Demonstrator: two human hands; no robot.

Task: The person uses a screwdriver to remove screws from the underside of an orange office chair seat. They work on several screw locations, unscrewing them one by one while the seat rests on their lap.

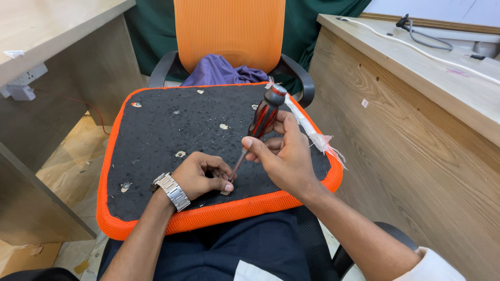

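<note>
Upturned black chair seat cushion with orange mesh rim (156, 224) lying across lap, nearest edge resting on dark trousers. Left hand (200, 176), steel wristwatch (171, 190) on wrist, pinching fingers tight on cushion underside near front edge; what it is pinching is hidden. Right hand (284, 153) gripping red-and-black-handled screwdriver (263, 118), shaft slanting down to left fingertips; tip hard to make out. Frayed white strip (317, 138) trailing behind right hand, along cushion's right edge. Beyond cushion: purple cloth (221, 73) lying on orange mesh office chair (229, 31). Right of cushion: wooden desk (416, 119), top cut off.
</note>
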